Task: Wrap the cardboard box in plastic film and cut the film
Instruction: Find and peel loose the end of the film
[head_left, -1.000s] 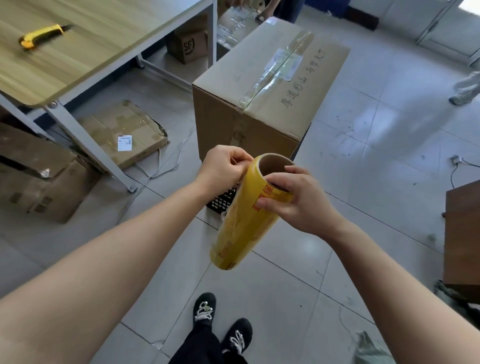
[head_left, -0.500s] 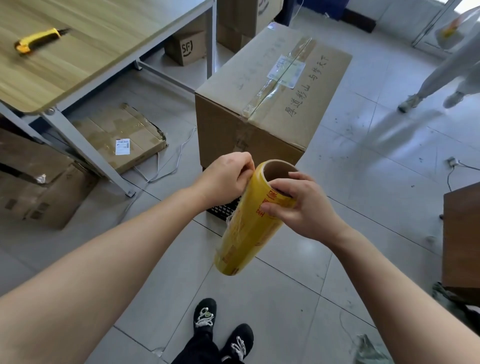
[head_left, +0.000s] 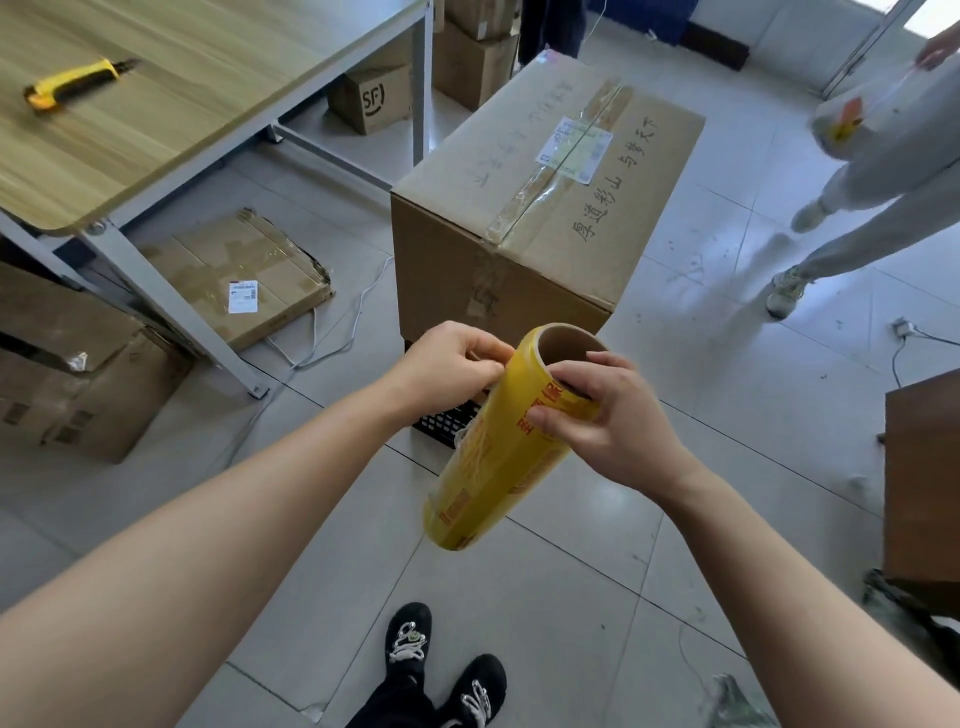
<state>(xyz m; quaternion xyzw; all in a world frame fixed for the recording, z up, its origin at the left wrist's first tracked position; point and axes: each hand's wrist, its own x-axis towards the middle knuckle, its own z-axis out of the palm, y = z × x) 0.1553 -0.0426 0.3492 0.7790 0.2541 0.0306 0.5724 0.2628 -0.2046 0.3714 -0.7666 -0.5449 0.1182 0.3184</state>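
Film roll (head_left: 506, 447): held tilted in mid-air, just in front of the cardboard box (head_left: 540, 208), not touching it.
Right hand (head_left: 608, 415): wrapped round the roll's upper end, thumb over the core's rim.
Left hand (head_left: 452, 364): fingers pinched narrow at the roll's top edge — likely picking for the film's loose end.
Box: on the floor, taped shut, no film visible on it yet.
Cutter (head_left: 72, 83): on the table (head_left: 208, 104), well apart from both hands.
Risk: the thin edge could tear into a strip or cling back to the roll — from picking at one corner only.
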